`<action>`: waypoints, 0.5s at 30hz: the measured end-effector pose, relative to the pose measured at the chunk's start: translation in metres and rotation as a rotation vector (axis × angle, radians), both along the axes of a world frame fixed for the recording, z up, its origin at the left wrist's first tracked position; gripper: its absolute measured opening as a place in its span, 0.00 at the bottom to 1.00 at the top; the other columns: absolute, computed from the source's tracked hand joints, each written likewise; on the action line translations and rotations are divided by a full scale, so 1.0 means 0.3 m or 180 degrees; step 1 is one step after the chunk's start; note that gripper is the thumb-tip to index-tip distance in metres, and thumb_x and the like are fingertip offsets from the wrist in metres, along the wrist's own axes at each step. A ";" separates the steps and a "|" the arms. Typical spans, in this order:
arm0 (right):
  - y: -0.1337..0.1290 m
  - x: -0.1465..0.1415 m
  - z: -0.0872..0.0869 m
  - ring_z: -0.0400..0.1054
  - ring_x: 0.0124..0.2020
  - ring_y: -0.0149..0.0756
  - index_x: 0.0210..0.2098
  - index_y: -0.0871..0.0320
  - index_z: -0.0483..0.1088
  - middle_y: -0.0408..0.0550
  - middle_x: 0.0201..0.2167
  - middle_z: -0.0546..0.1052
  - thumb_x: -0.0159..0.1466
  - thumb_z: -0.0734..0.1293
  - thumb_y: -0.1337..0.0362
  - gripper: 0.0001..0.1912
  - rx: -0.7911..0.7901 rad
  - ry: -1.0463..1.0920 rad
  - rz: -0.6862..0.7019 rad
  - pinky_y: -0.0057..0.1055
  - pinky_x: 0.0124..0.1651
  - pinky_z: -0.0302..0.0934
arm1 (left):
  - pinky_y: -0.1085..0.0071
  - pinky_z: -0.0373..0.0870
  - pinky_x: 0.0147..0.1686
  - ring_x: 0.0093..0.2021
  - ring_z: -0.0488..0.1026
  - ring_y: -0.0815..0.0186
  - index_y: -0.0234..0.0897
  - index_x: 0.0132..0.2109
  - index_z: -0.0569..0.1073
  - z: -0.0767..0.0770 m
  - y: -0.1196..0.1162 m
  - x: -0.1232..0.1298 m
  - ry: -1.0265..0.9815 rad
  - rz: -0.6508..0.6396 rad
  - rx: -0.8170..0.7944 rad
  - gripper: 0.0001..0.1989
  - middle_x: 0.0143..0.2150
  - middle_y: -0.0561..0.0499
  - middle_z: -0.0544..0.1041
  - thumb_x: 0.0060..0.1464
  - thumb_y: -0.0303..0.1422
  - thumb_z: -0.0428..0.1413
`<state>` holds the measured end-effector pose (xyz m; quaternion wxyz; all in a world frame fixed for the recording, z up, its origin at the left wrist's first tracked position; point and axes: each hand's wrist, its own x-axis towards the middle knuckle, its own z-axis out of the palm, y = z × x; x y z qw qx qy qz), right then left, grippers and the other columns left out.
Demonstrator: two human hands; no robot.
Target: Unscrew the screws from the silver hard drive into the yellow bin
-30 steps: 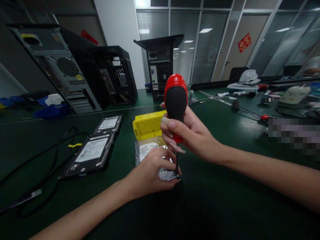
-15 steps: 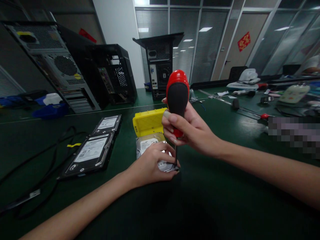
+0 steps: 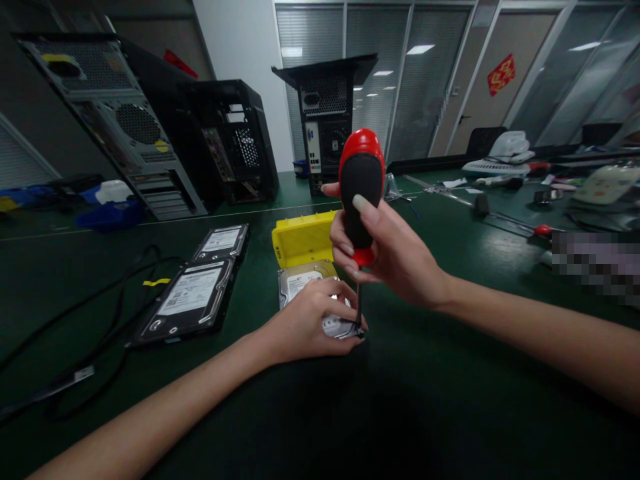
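Compared with the frame a second ago, the screwdriver (image 3: 361, 193) stands a little higher and farther right in the frame, and the right hand (image 3: 387, 250) has shifted its grip: the thumb, which lay low across the black part of the handle, now points up along it toward the red cap, while the fingers have turned further around the handle's far side. The left hand (image 3: 305, 320) sits much as before, slightly right of its old place. The right hand's fingers are curled fully closed around the handle at centre frame, holding the tool upright with its thin shaft running down to the near right corner of the silver hard drive (image 3: 313, 287). That drive lies flat on the green table (image 3: 450, 373) just below centre, directly in front of a yellow case (image 3: 303, 239). The left hand lies over the drive's near end, fingers bent and loosely spread, pressing on its top, with fingertips just beside the shaft. Two more hard drives (image 3: 193, 300) lie left of centre.
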<state>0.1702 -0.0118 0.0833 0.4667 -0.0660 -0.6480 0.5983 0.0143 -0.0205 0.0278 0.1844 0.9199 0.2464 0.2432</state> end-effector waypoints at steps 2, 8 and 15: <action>0.003 0.003 -0.002 0.55 0.21 0.23 0.51 0.55 0.55 0.38 0.26 0.59 0.67 0.60 0.57 0.16 0.0014 -0.0030 -0.0020 0.20 0.16 0.45 | 0.68 0.67 0.44 0.42 0.72 0.63 0.36 0.37 0.80 0.001 0.002 -0.001 0.0014 -0.0035 0.0019 0.06 0.39 0.47 0.76 0.49 0.30 0.62; 0.003 -0.001 -0.006 0.56 0.21 0.22 0.51 0.54 0.54 0.37 0.26 0.60 0.66 0.61 0.59 0.16 0.0064 -0.0045 -0.0004 0.20 0.17 0.47 | 0.67 0.67 0.44 0.42 0.72 0.62 0.35 0.38 0.81 0.001 0.003 -0.004 -0.0027 -0.0031 -0.0021 0.07 0.40 0.46 0.76 0.49 0.30 0.62; -0.008 0.000 0.001 0.54 0.17 0.20 0.46 0.55 0.56 0.34 0.23 0.62 0.66 0.62 0.65 0.12 0.0068 -0.0109 0.0004 0.17 0.15 0.48 | 0.65 0.66 0.47 0.44 0.71 0.62 0.39 0.40 0.80 -0.003 -0.007 -0.008 0.0026 0.0111 -0.0100 0.08 0.42 0.48 0.76 0.50 0.32 0.63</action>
